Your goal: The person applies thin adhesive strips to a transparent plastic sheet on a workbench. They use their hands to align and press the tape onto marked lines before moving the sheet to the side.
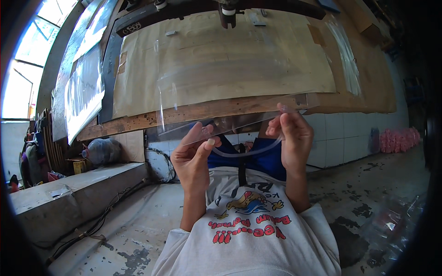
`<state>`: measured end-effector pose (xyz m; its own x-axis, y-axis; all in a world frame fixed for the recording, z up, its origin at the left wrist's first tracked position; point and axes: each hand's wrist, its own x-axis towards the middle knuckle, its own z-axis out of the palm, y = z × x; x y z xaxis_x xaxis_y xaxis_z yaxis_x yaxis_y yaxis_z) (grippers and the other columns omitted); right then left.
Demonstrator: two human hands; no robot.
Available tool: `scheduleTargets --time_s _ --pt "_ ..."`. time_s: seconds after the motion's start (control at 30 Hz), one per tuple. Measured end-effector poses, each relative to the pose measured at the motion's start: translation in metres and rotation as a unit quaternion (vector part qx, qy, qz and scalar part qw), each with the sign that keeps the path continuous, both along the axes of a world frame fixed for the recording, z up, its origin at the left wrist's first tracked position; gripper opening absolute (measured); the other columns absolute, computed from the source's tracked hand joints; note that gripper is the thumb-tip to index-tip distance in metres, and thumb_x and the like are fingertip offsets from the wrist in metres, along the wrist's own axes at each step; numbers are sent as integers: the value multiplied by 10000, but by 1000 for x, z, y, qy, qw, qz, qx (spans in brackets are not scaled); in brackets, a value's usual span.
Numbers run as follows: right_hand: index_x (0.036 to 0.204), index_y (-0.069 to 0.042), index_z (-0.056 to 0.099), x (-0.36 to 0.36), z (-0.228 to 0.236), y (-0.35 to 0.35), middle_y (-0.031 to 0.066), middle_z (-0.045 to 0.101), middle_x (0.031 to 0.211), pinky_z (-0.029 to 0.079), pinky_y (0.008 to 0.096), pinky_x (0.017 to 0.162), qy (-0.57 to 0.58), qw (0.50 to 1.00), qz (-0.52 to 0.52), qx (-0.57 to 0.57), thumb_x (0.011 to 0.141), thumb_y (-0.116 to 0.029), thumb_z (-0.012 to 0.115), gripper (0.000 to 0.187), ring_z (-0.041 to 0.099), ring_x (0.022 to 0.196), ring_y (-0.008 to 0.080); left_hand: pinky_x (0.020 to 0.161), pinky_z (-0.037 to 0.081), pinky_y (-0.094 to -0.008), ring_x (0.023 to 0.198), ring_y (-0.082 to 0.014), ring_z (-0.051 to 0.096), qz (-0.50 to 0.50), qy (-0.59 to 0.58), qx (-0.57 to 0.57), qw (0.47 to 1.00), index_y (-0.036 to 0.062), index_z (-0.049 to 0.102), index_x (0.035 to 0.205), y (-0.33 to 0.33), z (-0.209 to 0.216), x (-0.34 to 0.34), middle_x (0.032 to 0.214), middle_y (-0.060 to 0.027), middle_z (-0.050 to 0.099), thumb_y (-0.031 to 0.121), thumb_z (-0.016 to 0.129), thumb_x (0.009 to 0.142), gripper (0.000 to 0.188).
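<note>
With thumb and fingers we pinch, left hand (195,154) and right hand (294,135), the clear plastic sheet (209,110) spanning between and beyond our fingertips, which uneven pulling could crease.

L hand (193,158) & R hand (295,138) are held up, apart, nr. worktop's (106,129) front edge; thumbs are set opp. part-bent fingers in pinch grips; L & R forearms (194,211) are raised, approx. parallel.
</note>
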<state>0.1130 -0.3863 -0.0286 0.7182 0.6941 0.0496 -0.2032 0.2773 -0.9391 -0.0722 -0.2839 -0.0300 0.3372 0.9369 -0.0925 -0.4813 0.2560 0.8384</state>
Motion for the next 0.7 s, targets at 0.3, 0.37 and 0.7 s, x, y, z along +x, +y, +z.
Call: scheduleTargets --time_s 0.3,0.37,0.7 --pt "1284 33 681 2 35 -13 157 769 887 611 299 684 -136 987 -19 89 1028 -138 676 308 729 739 155 739 637 -356 837 -242 754 -20 15 176 984 -82 682 1250 3 34 0 1023 -190 755 5 793 876 400" --pt "1296 25 680 6 36 -18 155 764 879 607 304 685 -141 987 -39 71 1029 -146 676 317 706 698 144 684 625 -371 767 -236 744 -8 54 184 981 -94 678 1244 -1 39 5 964 -173 757 106 837 872 452" --pt "1276 6 696 6 41 -18 136 749 841 581 320 645 -102 991 -42 79 1034 -171 671 301 652 622 139 769 632 -307 874 -219 753 -72 -24 185 980 -102 708 1170 -2 44 4 1020 -189 750 -115 724 905 266"
